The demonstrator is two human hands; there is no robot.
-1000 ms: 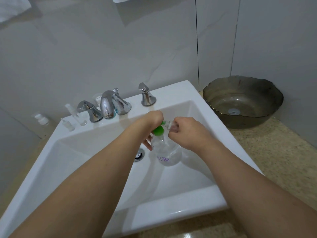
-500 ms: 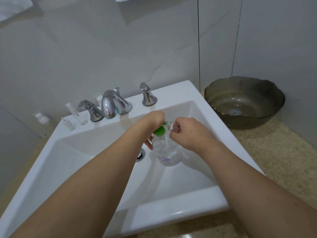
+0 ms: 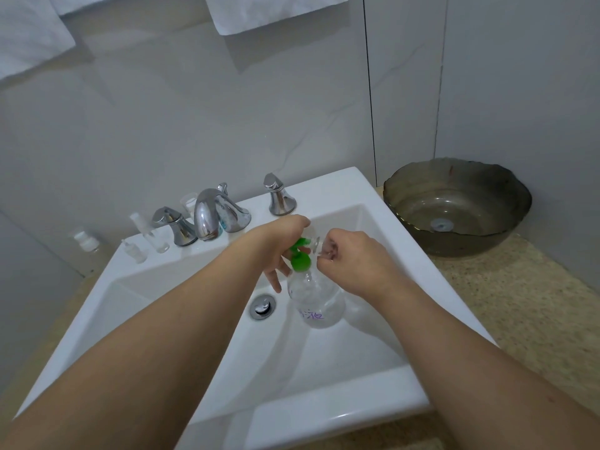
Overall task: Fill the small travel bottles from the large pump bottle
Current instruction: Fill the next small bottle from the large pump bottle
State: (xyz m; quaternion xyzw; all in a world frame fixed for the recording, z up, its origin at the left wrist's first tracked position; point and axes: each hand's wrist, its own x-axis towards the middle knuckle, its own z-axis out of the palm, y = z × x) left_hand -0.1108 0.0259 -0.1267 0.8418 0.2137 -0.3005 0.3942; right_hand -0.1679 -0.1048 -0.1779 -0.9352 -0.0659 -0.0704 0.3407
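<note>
Two bare forearms reach over a white sink [image 3: 341, 414], where a clear pump bottle [image 3: 316, 300] with a green pump top [image 3: 300, 259] stands upright in the basin, just right of the chrome drain [image 3: 263, 306]. Purple writing marks the bottle's lower side (too small to read). The left hand [image 3: 282, 245] is on the pump top, fingers bent over it and two fingertips pointing down beside the bottle's neck. The right hand [image 3: 352, 261], fingers curled, pinches a small clear travel bottle [image 3: 316, 243] held at the pump's spout; how full it is cannot be told. Farther back on the sink's rear ledge stand a chrome tap [image 3: 211, 216] with two handles and, to its left, several small clear bottles [image 3: 152, 235]. A dark glass bowl [image 3: 457, 206] sits on the speckled counter [image 3: 535, 306] to the right. White towels [image 3: 269, 11] hang against the grey tiled wall.
</note>
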